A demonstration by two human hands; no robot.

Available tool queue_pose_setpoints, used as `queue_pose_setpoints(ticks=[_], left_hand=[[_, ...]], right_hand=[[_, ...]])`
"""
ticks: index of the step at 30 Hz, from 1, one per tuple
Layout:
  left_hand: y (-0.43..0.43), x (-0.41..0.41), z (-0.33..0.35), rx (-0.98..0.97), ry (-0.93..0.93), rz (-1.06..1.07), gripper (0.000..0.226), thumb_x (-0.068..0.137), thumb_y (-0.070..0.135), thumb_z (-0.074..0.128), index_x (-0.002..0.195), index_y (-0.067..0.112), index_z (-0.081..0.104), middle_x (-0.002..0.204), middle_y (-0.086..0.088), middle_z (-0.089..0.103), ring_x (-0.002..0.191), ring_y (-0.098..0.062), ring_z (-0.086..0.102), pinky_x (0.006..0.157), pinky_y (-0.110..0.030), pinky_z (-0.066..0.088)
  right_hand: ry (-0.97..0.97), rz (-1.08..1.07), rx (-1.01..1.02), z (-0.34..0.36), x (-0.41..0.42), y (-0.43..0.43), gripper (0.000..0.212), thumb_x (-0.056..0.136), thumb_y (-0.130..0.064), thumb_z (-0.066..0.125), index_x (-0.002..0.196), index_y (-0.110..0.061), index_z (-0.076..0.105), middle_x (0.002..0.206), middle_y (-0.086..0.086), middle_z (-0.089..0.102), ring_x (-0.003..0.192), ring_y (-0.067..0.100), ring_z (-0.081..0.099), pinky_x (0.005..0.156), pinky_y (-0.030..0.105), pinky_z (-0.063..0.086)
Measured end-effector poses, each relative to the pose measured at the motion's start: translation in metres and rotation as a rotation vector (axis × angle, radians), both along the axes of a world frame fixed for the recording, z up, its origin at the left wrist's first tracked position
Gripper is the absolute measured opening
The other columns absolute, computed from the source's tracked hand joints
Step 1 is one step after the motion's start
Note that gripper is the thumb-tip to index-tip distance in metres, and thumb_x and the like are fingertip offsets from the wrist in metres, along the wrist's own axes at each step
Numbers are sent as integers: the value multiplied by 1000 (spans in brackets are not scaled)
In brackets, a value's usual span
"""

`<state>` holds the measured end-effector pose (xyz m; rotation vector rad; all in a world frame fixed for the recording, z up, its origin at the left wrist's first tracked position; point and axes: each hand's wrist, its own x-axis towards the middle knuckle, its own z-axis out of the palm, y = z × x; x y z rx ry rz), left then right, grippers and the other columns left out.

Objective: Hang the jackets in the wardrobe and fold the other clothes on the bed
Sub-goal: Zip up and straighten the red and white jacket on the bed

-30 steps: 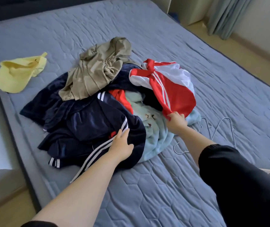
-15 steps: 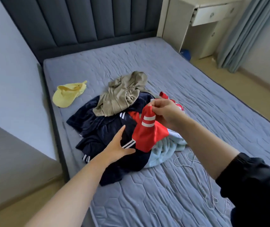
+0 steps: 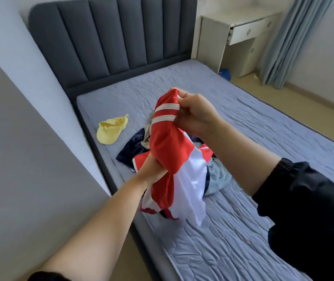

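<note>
We see a white desk (image 3: 214,37) with a drawer (image 3: 247,33), a blue curtain (image 3: 295,37) beside it, and a blue object (image 3: 225,73) on the floor (image 3: 304,106).

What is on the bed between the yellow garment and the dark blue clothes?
Only a bare strip of quilted mattress, as the head view shows.

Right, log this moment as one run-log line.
left hand: grips red-and-white jacket | right hand: pinches striped cuff | clothes pile: on bed
</note>
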<state>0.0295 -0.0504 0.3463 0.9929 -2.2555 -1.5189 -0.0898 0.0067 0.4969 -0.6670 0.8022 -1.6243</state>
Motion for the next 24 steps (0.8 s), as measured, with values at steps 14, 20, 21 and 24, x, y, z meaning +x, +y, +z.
queue_pose_setpoints(ticks=[14,20,21,24], left_hand=[[12,0,66,-313,-282,-341,25,85,43,54,103,29,66,102,4,70,96,-20,63,75,-28,45],[54,-29,78,-245,-191,-367,22,79,23,71,96,10,68,101,-12,70,100,-30,63,77,-31,44],[64,-35,78,-255,-177,-349,27,81,24,70,103,8,67,103,-15,70,101,-31,63,78,-31,44],[100,-51,81,-291,-149,-292,32,93,28,57,114,6,63,107,-20,68,104,-36,61,79,-32,43]], right_hand=[[159,-581,807,-13,-63,94,24,98,-12,38,78,-12,51,83,4,53,68,15,52,72,31,46],[376,-30,897,-32,-70,137,56,81,-60,57,127,-29,51,121,-8,58,116,14,52,105,50,33],[387,57,888,-38,-68,146,63,76,-58,61,131,-29,49,127,-7,57,120,17,51,108,53,30],[297,84,795,-52,-67,173,41,78,-36,68,114,-20,60,105,2,70,96,20,65,89,48,47]])
